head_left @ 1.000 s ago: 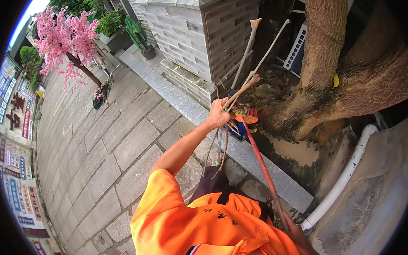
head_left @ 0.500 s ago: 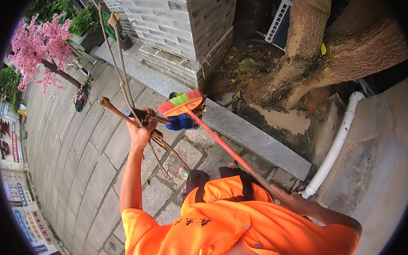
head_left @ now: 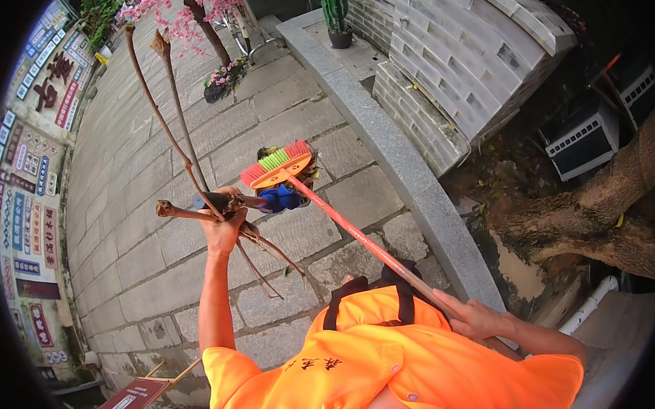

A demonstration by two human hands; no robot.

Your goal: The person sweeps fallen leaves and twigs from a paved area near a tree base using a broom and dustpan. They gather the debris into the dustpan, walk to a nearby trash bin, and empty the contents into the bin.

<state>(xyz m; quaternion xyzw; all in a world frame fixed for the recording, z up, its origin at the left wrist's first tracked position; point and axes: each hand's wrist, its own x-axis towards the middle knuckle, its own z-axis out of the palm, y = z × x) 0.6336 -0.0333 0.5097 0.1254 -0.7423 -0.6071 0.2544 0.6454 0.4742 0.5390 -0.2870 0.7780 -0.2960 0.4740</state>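
Observation:
My left hand, arm stretched forward, is closed around a bundle of dry branches. Two long ones point away and shorter stubs stick out to the sides. Beyond that hand a blue object shows beside brown leaves; the broom partly hides it, so its kind is unclear. My right hand, low on the right, grips the red handle of a broom. The broom's orange head with red and green bristles is raised near the blue object.
Grey stone paving runs ahead, bordered by a raised granite kerb. Right of it stand a grey brick pillar and a tree trunk. Farther off are a potted cactus and a pink blossom tree. A red signboard stands lower left.
The view has swung rightward, so the pillar, trunk and blossom tree sit farther right. Both hands keep their hold on the branches and the broom.

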